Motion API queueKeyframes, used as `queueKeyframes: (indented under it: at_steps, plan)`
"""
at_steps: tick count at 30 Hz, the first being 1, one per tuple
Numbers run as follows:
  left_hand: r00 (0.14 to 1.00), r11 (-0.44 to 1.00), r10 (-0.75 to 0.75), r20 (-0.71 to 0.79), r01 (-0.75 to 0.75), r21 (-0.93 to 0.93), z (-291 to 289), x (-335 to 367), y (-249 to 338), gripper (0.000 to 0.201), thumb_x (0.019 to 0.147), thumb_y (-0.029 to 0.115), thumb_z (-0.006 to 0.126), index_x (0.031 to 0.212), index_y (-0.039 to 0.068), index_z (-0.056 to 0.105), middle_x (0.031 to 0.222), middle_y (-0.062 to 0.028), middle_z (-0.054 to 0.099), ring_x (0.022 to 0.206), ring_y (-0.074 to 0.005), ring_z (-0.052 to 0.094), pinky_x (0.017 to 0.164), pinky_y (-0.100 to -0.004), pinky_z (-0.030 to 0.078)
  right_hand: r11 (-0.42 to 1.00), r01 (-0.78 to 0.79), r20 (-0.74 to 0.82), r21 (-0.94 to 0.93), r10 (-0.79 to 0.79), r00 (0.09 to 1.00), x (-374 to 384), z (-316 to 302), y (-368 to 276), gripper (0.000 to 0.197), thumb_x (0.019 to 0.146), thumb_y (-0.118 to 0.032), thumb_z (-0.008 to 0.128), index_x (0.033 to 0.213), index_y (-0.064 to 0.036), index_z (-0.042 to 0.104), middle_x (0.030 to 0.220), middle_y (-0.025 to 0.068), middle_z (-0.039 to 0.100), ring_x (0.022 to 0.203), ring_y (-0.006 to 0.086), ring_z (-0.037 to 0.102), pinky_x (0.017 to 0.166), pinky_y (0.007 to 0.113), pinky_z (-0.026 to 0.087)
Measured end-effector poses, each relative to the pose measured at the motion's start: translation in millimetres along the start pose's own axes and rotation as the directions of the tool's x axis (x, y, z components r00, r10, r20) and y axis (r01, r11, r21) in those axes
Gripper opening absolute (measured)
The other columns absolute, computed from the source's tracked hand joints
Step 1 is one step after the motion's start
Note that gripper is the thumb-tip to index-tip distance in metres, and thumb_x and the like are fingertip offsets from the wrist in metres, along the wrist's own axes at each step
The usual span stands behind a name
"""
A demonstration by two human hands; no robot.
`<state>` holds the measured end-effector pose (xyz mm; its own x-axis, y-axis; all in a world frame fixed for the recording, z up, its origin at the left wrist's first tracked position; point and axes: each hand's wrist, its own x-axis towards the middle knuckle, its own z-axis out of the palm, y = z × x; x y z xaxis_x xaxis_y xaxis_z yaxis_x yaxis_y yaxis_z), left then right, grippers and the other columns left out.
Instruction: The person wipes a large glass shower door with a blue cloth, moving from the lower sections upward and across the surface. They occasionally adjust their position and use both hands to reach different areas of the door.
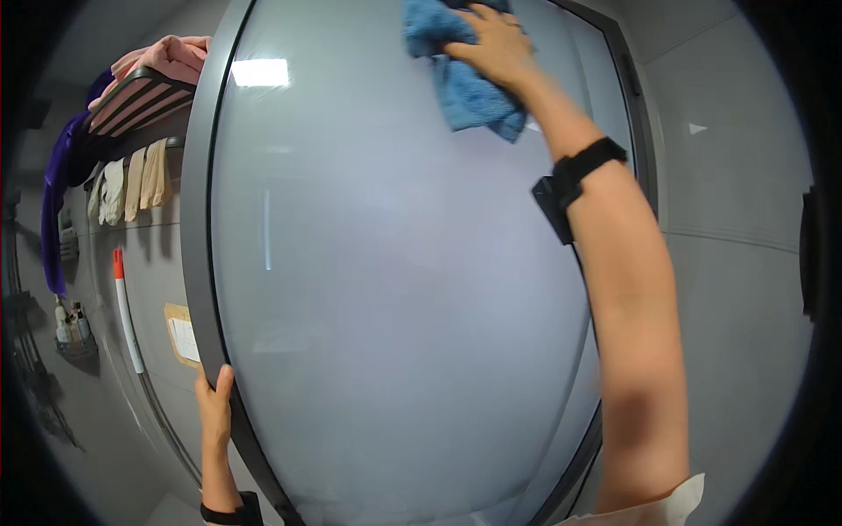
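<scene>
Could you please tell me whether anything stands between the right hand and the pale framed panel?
Only the blue cloth, under the right hand high on the panel; nothing else visible is between them.

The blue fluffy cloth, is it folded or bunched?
Bunched: the blue fluffy cloth gathers under the right hand, with loose corners hanging below.

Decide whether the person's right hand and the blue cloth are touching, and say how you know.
Touching. The head view shows the right hand lying directly on the blue cloth, with folds bunched against its thumb.
</scene>
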<state>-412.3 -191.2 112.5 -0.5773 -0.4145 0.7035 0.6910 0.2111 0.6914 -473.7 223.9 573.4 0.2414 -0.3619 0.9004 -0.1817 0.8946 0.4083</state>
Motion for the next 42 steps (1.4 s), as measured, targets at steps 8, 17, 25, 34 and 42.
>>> queueKeyframes:
  at_steps: [8,17,25,34,42]
  plan:
    - [0.99,0.967,0.008,-0.141,0.028,0.255,19,12,-13,0.057,0.09,0.039,0.062,0.123,-0.007,0.052,0.112,-0.0136,0.061,0.103,-0.0222,0.054,0.094,-0.0338,0.041,0.664,-0.743,-0.082,-0.091,0.738,0.67,-57,-36,146,0.09,0.072,-0.073,0.056,0.146,-0.0268,0.037,0.153,0.0224,0.02,0.135,0.0533,0.018,0.104,0.071,0.014]
    - [0.993,0.987,0.015,-0.115,0.004,0.162,23,1,11,0.043,0.086,0.026,0.067,0.113,-0.006,0.058,0.1,-0.0146,0.066,0.091,-0.0215,0.06,0.083,-0.0346,0.048,0.832,-0.552,0.064,-0.062,0.555,0.829,44,-13,88,0.069,0.074,-0.06,0.058,0.134,-0.0268,0.054,0.141,0.0164,0.047,0.128,0.0464,0.038,0.104,0.059,0.029]
    - [0.981,0.97,0.121,-0.153,-0.084,0.229,5,-19,37,0.044,0.079,0.028,0.074,0.107,-0.003,0.06,0.083,-0.0163,0.068,0.073,-0.0246,0.064,0.07,-0.0367,0.051,0.977,-0.145,0.274,0.154,0.099,0.957,167,-7,-138,0.063,0.067,-0.047,0.065,0.112,-0.0028,0.066,0.118,0.0219,0.062,0.104,0.0398,0.06,0.091,0.041,0.047]
    - [0.971,0.95,0.138,-0.193,-0.075,0.302,-8,-39,50,0.05,0.082,0.033,0.073,0.109,-0.006,0.058,0.079,-0.0139,0.066,0.069,-0.0223,0.06,0.067,-0.0354,0.049,0.924,0.235,-0.014,0.301,-0.242,0.97,162,-8,-155,0.056,0.068,-0.04,0.066,0.117,-0.0139,0.065,0.126,0.0187,0.057,0.118,0.0355,0.052,0.101,0.042,0.041]
    - [0.957,0.92,0.193,-0.217,-0.1,0.379,-18,-48,38,0.064,0.087,0.046,0.064,0.115,-0.011,0.055,0.094,-0.0159,0.066,0.084,-0.0246,0.058,0.08,-0.0359,0.046,0.992,0.004,-0.159,0.127,0.017,0.987,120,-32,11,0.053,0.069,-0.042,0.066,0.108,-0.0071,0.067,0.116,0.0219,0.062,0.112,0.0368,0.057,0.097,0.042,0.044]
